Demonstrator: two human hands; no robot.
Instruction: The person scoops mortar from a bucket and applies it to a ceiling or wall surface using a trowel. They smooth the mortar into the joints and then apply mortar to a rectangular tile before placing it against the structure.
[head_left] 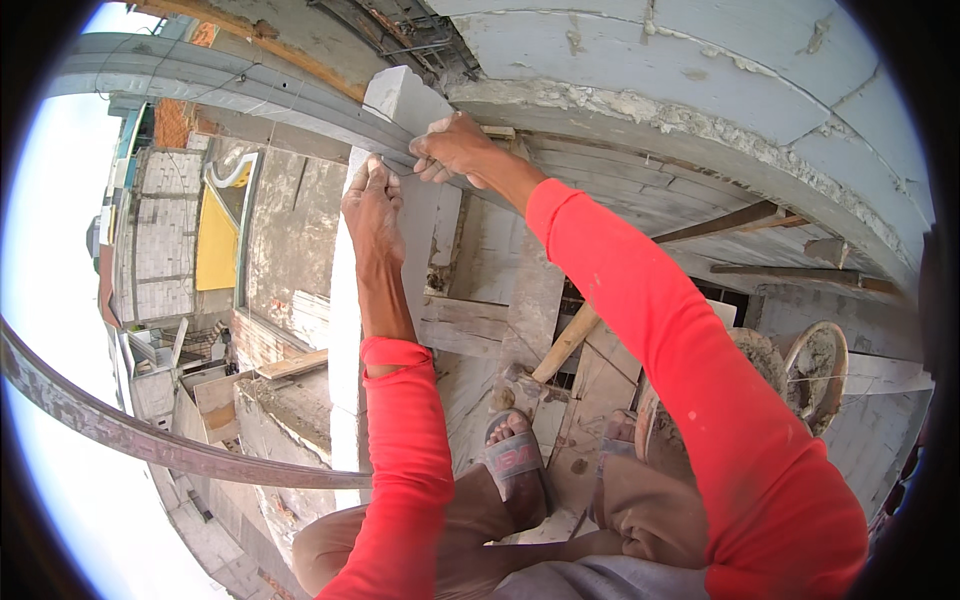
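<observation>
A long grey metal beam [250, 97] runs from the upper left to my hands, with thin wire looped around it. My left hand [374, 208] is raised at the beam's lower edge, its thumb and fingertips pinched together. Just right of it, my right hand [452, 150] is closed at the beam's end, fingers curled. Whatever thin thing the fingers hold is too small to make out. Behind the beam stands a white block [398, 92], and a narrow white block wall [344, 330] drops down beside my left forearm.
A rusty rail [180, 447] curves across the lower left, beside a drop to lower buildings. Mortar-stained buckets [817, 372] stand at the right. A wooden strut [567, 342] leans near my sandalled feet [517, 465]. A rough concrete edge [680, 140] overhangs at upper right.
</observation>
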